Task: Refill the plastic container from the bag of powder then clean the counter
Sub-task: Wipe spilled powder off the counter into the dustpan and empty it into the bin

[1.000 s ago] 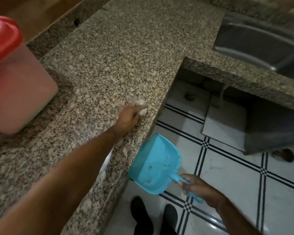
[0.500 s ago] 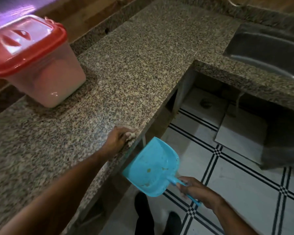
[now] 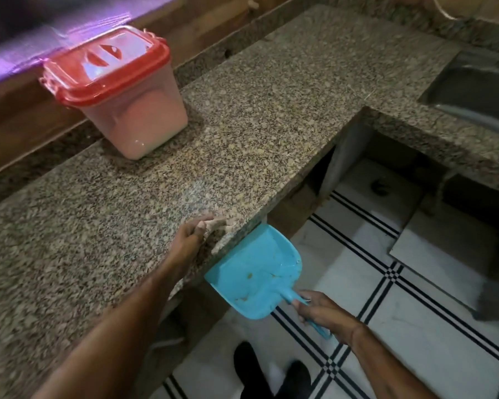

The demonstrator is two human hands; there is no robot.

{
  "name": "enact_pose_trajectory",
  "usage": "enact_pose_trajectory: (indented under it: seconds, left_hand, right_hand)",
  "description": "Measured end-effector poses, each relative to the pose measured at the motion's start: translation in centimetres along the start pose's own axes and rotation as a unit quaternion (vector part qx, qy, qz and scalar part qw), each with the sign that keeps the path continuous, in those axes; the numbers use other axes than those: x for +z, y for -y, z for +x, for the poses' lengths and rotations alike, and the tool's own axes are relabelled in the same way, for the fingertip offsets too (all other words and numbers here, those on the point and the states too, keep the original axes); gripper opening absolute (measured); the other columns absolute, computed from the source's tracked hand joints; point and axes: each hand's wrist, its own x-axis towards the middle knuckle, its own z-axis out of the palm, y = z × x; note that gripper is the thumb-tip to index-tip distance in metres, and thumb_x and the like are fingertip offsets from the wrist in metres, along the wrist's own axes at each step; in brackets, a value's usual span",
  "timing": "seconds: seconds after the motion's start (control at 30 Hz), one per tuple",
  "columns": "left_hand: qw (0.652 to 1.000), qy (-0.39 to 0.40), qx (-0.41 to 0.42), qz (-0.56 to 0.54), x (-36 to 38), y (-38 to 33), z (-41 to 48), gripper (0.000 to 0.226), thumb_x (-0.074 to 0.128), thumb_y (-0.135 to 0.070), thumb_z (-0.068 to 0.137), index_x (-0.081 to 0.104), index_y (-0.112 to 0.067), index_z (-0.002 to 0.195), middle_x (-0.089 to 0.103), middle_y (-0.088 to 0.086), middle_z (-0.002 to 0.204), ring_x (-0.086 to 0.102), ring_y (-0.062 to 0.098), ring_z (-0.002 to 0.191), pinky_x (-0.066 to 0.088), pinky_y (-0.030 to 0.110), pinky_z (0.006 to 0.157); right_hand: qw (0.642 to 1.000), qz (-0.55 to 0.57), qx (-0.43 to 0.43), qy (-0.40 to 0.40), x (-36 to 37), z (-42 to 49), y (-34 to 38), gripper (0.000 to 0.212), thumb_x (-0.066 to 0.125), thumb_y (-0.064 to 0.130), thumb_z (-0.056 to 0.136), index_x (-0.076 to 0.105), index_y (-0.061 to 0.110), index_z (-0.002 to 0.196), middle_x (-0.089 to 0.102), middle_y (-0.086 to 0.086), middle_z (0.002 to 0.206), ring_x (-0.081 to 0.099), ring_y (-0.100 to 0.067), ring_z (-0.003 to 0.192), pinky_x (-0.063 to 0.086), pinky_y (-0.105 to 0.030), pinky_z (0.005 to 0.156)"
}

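Observation:
The plastic container with a closed red lid stands at the back left of the speckled granite counter, full of pale powder. My left hand rests at the counter's front edge, its powder-dusted fingers curled against the stone; a faint smear of powder lies just behind it. Below that edge my right hand grips the handle of a blue dustpan, whose mouth is tucked under the overhang. A few crumbs lie in the pan. No bag of powder is in view.
A steel sink is set into the counter at the far right. Under the counter is an open recess over a white floor with black-lined tiles. My dark shoes stand close to the counter. A wooden ledge runs behind the container.
The view has swung up and left, bringing the whole container into sight. My left hand has slid along the counter edge toward me, and the dustpan has moved up under the overhang beside it.

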Motion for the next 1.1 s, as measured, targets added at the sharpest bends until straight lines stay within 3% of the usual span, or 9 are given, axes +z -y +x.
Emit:
enact_pose_trajectory:
  seconds: [0.1, 0.17, 0.27, 0.37, 0.43, 0.6, 0.77, 0.93, 1.1]
  left_hand:
    - [0.998, -0.049, -0.013, -0.047, 0.3, 0.9, 0.0, 0.033, 0.044, -0.022, 0.111, 0.071, -0.024, 0.130, 0.074, 0.002, 0.118, 0.070, 0.024, 0.105, 0.061, 0.046, 0.085]
    - [0.993, -0.087, -0.025, -0.082, 0.8, 0.9, 0.5, 0.032, 0.045, -0.026, 0.110, 0.071, -0.027, 0.130, 0.074, 0.010, 0.118, 0.071, 0.034, 0.101, 0.062, 0.043, 0.077]
    - [0.994, -0.104, -0.004, -0.037, 3.3, 0.2, 1.0, 0.032, 0.047, -0.029, 0.109, 0.069, -0.022, 0.131, 0.072, 0.007, 0.120, 0.071, 0.028, 0.092, 0.061, 0.031, 0.062]
    - [0.987, -0.103, 0.051, 0.110, 6.2, 0.7, 1.4, 0.035, 0.048, -0.037, 0.107, 0.071, -0.023, 0.128, 0.068, 0.004, 0.134, 0.065, 0.025, 0.115, 0.055, 0.051, 0.098]
    - [0.980, -0.113, 0.058, 0.156, 6.9, 0.8, 1.4, 0.043, 0.045, -0.045, 0.105, 0.071, -0.021, 0.130, 0.066, 0.005, 0.137, 0.060, 0.024, 0.122, 0.045, 0.052, 0.107]
    - [0.968, -0.118, 0.092, 0.199, 6.1, 0.5, 0.9, 0.041, 0.051, -0.038, 0.106, 0.067, -0.012, 0.134, 0.053, 0.006, 0.120, 0.046, 0.019, 0.112, 0.046, 0.040, 0.095]
    - [0.935, -0.135, 0.126, 0.303, 7.1, 0.7, -0.3, 0.041, 0.063, -0.028, 0.100, 0.064, -0.015, 0.139, 0.052, 0.004, 0.134, 0.031, 0.009, 0.116, 0.031, 0.026, 0.094]
    - [0.882, -0.163, 0.170, 0.409, 7.7, 0.3, -0.3, 0.036, 0.065, -0.028, 0.100, 0.066, -0.015, 0.133, 0.065, 0.004, 0.120, 0.048, 0.014, 0.104, 0.034, 0.024, 0.083]
    - [0.871, -0.139, 0.152, 0.447, 7.8, 0.0, 0.9, 0.019, 0.062, -0.024, 0.097, 0.062, -0.014, 0.113, 0.063, 0.004, 0.107, 0.053, 0.021, 0.095, 0.045, 0.034, 0.077]
  right_hand:
    - [1.000, -0.018, 0.013, 0.001, 0.6, 0.3, -0.2, 0.022, 0.057, 0.026, 0.106, 0.068, 0.014, 0.122, 0.057, 0.004, 0.080, 0.057, -0.004, 0.070, 0.051, -0.015, 0.067]
    - [1.000, -0.019, 0.022, 0.003, 0.9, 0.8, -0.6, 0.026, 0.057, 0.026, 0.106, 0.067, 0.008, 0.122, 0.057, 0.002, 0.081, 0.057, -0.004, 0.069, 0.052, -0.016, 0.068]
    - [0.999, -0.019, 0.026, 0.005, 1.2, 1.2, -0.7, 0.026, 0.059, 0.029, 0.105, 0.068, 0.008, 0.119, 0.058, -0.001, 0.083, 0.058, -0.005, 0.069, 0.053, -0.021, 0.072]
    - [1.000, -0.011, 0.025, 0.004, 1.3, 1.3, -0.5, 0.026, 0.061, 0.032, 0.104, 0.070, 0.014, 0.121, 0.060, -0.002, 0.083, 0.059, -0.005, 0.068, 0.054, -0.021, 0.071]
    - [1.000, -0.009, 0.024, 0.000, 1.1, 1.3, -0.3, 0.026, 0.060, 0.033, 0.104, 0.070, 0.017, 0.121, 0.060, -0.002, 0.082, 0.059, -0.003, 0.065, 0.053, -0.019, 0.069]
    - [1.000, -0.012, 0.016, -0.010, 0.1, 1.8, 1.0, 0.026, 0.059, 0.030, 0.105, 0.069, 0.010, 0.118, 0.059, -0.002, 0.079, 0.056, -0.003, 0.063, 0.049, -0.022, 0.069]
    - [1.000, -0.007, 0.013, 0.009, 0.3, 2.8, 1.6, 0.017, 0.058, 0.027, 0.106, 0.068, 0.015, 0.113, 0.058, 0.001, 0.081, 0.056, -0.004, 0.067, 0.050, -0.018, 0.067]
    - [0.999, -0.018, 0.021, 0.045, -0.7, 4.5, 1.5, 0.030, 0.058, 0.026, 0.106, 0.065, 0.003, 0.124, 0.056, 0.000, 0.082, 0.055, -0.005, 0.069, 0.049, -0.014, 0.063]
    - [0.995, -0.060, 0.014, 0.082, -1.7, 5.7, 1.5, 0.033, 0.058, 0.032, 0.105, 0.066, 0.008, 0.126, 0.063, 0.000, 0.085, 0.059, -0.008, 0.076, 0.051, -0.019, 0.074]
